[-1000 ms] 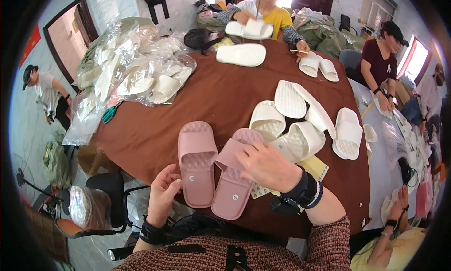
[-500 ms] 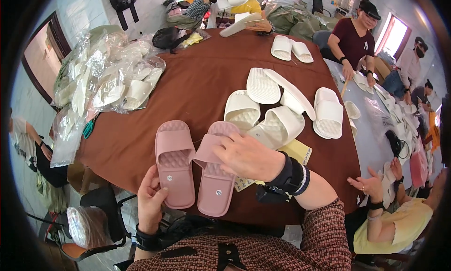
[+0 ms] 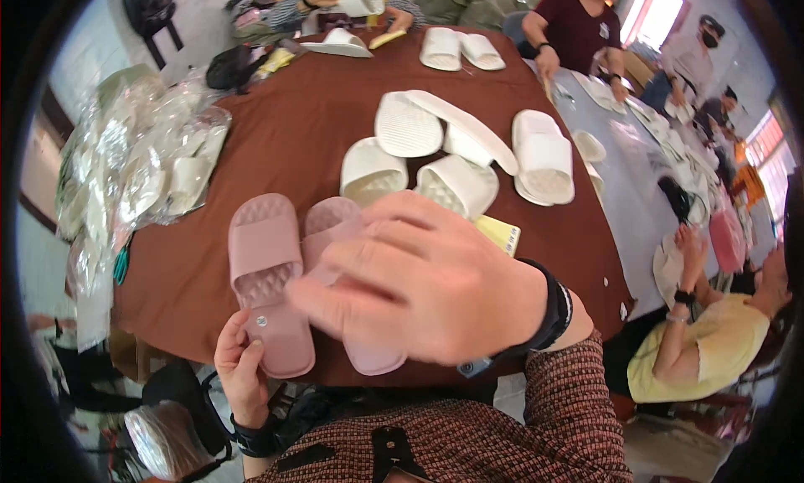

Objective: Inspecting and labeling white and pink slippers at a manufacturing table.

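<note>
Head view, left hand [image 3: 241, 370]: low in the frame's lower left, fingers curled around the heel of the left pink slipper [image 3: 268, 282], gripping it.
Right hand [image 3: 427, 286]: centre of frame, fingers spread, lying over the second pink slipper [image 3: 335, 232]; whether it grips cannot be told.
Slippers: side by side at the near edge of the brown table [image 3: 285, 139].
Beyond them: white slippers [image 3: 452, 152] upper centre; bagged slippers [image 3: 142, 173] at left.

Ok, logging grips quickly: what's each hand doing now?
Left hand: closed on the left pink slipper's heel.
Right hand: open, over the other pink slipper.
</note>
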